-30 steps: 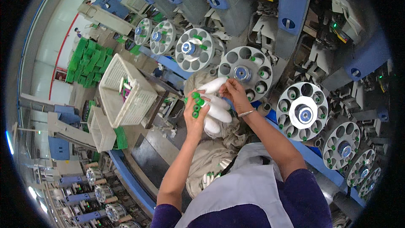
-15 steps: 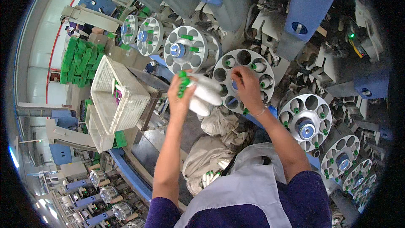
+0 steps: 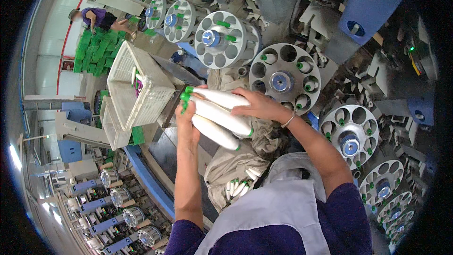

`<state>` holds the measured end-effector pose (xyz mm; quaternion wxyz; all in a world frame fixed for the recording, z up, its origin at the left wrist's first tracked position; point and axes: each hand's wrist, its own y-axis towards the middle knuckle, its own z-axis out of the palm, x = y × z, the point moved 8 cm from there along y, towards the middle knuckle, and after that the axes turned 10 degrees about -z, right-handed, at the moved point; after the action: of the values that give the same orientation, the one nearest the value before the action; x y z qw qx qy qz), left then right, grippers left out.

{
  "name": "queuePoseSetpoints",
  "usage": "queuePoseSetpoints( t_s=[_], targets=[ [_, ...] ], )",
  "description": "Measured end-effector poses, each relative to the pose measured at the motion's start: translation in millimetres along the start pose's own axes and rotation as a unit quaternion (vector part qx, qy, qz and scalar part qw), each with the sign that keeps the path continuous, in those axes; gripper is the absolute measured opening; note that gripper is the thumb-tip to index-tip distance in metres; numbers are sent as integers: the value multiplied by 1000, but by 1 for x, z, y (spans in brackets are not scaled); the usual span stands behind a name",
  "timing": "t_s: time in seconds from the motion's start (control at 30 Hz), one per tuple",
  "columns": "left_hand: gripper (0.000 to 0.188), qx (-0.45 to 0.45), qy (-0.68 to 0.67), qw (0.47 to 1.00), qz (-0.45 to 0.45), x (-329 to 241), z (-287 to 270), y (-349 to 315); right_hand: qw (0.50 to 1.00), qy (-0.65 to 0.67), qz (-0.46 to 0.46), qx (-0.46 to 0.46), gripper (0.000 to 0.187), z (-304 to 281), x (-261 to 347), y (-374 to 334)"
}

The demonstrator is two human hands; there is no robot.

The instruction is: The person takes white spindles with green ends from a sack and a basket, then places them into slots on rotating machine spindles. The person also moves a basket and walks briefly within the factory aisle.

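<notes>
White yarn bobbins (image 3: 222,114) on green tubes lie in a bundle across my body. My left hand (image 3: 187,115) is closed round their green tips at the left end. My right hand (image 3: 262,106) has its fingers closed on the far end of the uppermost bobbin (image 3: 219,97). Just beyond the right hand stands a round grey magazine (image 3: 284,53) with a ring of holes and a blue-rimmed hub. Green-tipped bobbins (image 3: 304,67) sit in several of its holes, and others show dark.
More round magazines (image 3: 222,40) line the machine on both sides. A white plastic crate (image 3: 141,97) stands at left. Below the bundle, a beige cloth bag (image 3: 226,172) holds small bobbins. At far left, a person (image 3: 94,18) bends by stacked green crates (image 3: 92,54).
My right hand has come down and left from the magazine to the bundle and taken hold of a bobbin. The bundle has swung to lie flatter. A person has come into sight at far left.
</notes>
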<state>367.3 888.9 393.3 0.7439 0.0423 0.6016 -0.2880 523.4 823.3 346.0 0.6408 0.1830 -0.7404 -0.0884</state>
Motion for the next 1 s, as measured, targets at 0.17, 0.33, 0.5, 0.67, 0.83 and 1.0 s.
queuePoseSetpoints(
  t_s=[0.17, 0.33, 0.5, 0.67, 0.83, 1.0],
  targets=[
    [21, 57, 326, 936, -121, 15, -5, -25, 894, 384, 227, 45, 44, 12, -44, -18],
    [31, -22, 84, 995, -40, -16, -32, -46, 892, 366, 230, 132, 58, 4, -59, -12],
    [49, -71, 18, 996, 50, -34, -34, -39, 868, 404, 222, 185, 60, 19, -45, 12],
    [49, -31, 36, 996, 73, -31, -13, -20, 893, 363, 190, 188, 51, 38, -21, 30],
    [46, -76, -26, 993, 84, -35, -34, -16, 922, 297, 200, 148, 30, -1, -38, -4],
    [43, -86, -32, 994, 60, -21, -42, -10, 932, 270, 211, -117, 28, -51, -63, -31]
  ],
)
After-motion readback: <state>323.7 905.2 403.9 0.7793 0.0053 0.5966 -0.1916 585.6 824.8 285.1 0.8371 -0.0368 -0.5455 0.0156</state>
